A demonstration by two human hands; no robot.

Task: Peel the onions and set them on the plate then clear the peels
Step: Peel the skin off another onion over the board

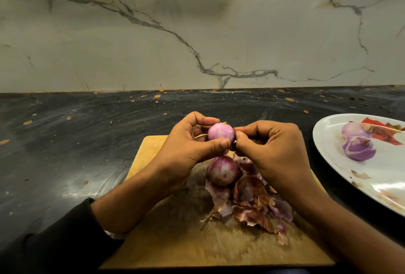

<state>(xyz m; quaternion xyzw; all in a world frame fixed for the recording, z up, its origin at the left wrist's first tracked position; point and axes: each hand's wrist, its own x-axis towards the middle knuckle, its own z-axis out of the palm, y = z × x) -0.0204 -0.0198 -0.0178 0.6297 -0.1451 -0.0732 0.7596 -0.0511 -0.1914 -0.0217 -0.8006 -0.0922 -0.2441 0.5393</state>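
My left hand [186, 144] grips a small purple onion [220, 132] above the wooden cutting board [175, 243], thumb under it and fingers curled over its top. My right hand [271, 148] pinches at the onion's right side with thumb and fingertips. Below them a second onion [222, 170] with some skin on it lies on the board. A heap of dry purple-brown peels [252, 205] spreads beside and in front of that onion. Two peeled onions [359, 147] sit on the white plate [324, 140] at the right.
The board lies on a dark counter [76, 142] speckled with orange spots. A marble wall [153, 32] rises behind it. The plate carries a red printed pattern and a few peel scraps [359, 175], and it runs out of view at the right.
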